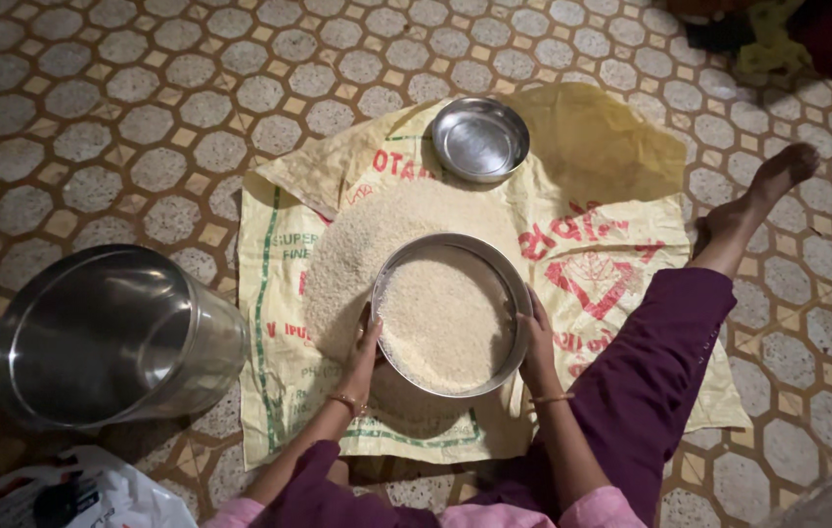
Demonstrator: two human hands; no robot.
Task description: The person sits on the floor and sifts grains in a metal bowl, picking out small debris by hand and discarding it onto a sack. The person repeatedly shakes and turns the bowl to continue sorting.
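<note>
Round steel sieve of white grain (pixel 450 315): left hand (pixel 365 344) grips rim at 9 o'clock, right hand (pixel 536 337) at 3 o'clock; yellow woven sack (pixel 621 166) beneath.

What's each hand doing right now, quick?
Left hand: closed on the left rim of the round sieve full of grain.
Right hand: closed on the sieve's right rim.

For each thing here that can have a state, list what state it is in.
round sieve: filled with white grain, gripped at both sides
left hand: gripping the sieve rim
right hand: gripping the sieve rim
grain pile: heaped on the sack
yellow sack: spread flat on the floor
small steel plate: empty
large steel pot: empty, tilted
</note>
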